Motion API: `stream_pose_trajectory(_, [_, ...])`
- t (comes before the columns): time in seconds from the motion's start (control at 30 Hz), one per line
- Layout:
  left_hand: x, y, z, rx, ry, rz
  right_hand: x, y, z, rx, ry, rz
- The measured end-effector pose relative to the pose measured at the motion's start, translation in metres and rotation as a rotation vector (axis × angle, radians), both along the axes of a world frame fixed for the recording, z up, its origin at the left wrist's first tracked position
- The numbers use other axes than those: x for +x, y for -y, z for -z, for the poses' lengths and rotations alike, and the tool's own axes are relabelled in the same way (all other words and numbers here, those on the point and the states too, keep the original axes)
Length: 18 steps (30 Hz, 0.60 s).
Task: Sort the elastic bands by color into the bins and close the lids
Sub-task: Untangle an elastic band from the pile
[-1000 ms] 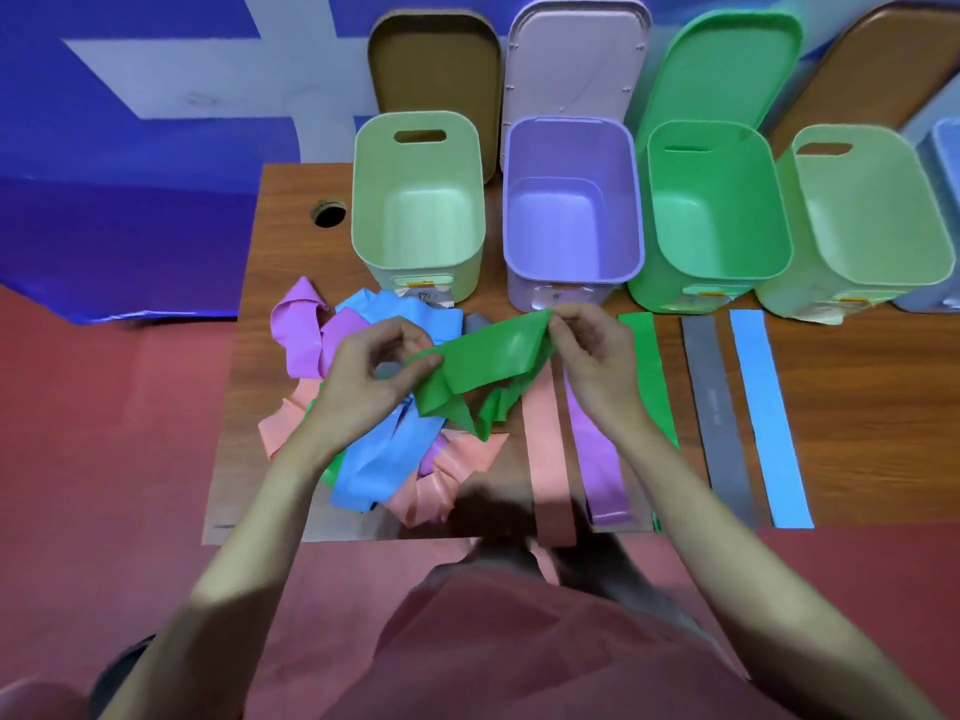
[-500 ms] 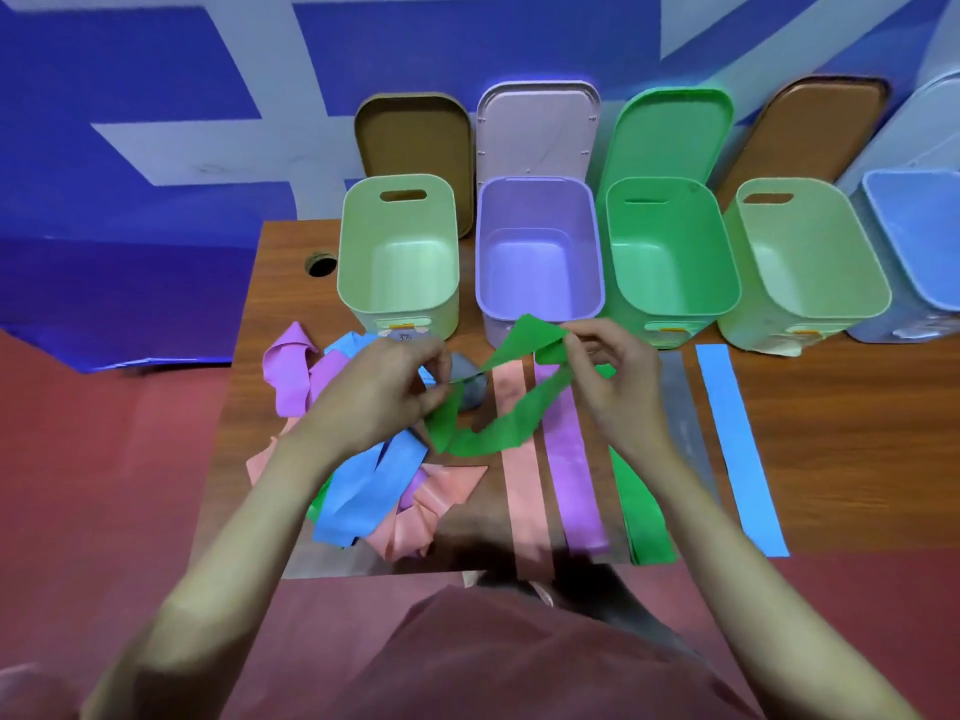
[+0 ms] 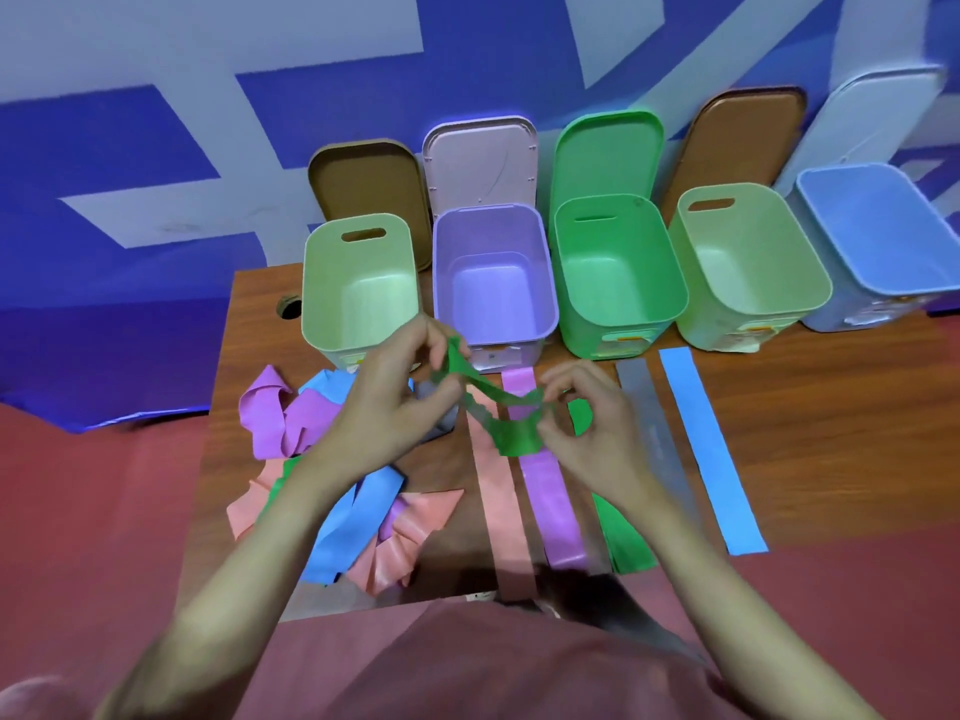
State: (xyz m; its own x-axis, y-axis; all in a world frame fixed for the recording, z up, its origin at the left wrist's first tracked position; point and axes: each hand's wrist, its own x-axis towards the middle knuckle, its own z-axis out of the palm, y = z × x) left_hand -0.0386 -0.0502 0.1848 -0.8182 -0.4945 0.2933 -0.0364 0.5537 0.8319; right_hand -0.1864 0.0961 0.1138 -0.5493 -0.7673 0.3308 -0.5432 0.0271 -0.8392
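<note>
The green band hangs twisted above the worktop, in front of the purple bin. The left hand pinches one end and the right hand pinches the other. It looks thin, light, limp and stretchy, so gripping near the ends should let it be untwisted and laid flat.

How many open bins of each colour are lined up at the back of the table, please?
Light green bins: 2
Purple bin: 1
Bright green bin: 1
Blue bin: 1
Total: 5
</note>
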Motion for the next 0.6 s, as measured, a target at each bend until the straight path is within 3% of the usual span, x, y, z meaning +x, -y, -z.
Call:
stream_pose_trajectory(0.23, [-0.03, -0.008, -0.013, 0.07, 0.048, 0.128, -0.009, -0.002, 0.008, 0.103, 0.182, 0.039])
stream_pose_trajectory(0.37, [-0.046, -0.012, -0.014, -0.106, 0.138, 0.168, -0.009, -0.001, 0.008, 0.112, 0.306, 0.011])
stream_pose_trajectory(0.47, [-0.054, -0.016, -0.014, -0.024, 0.171, 0.15, -0.003, 0.0, 0.006, 0.112, 0.463, -0.083])
stream_pose_trajectory(0.6, [-0.064, -0.019, -0.013, 0.113, 0.182, 0.059, 0.003, 0.002, 0.017, 0.209, 0.511, -0.172])
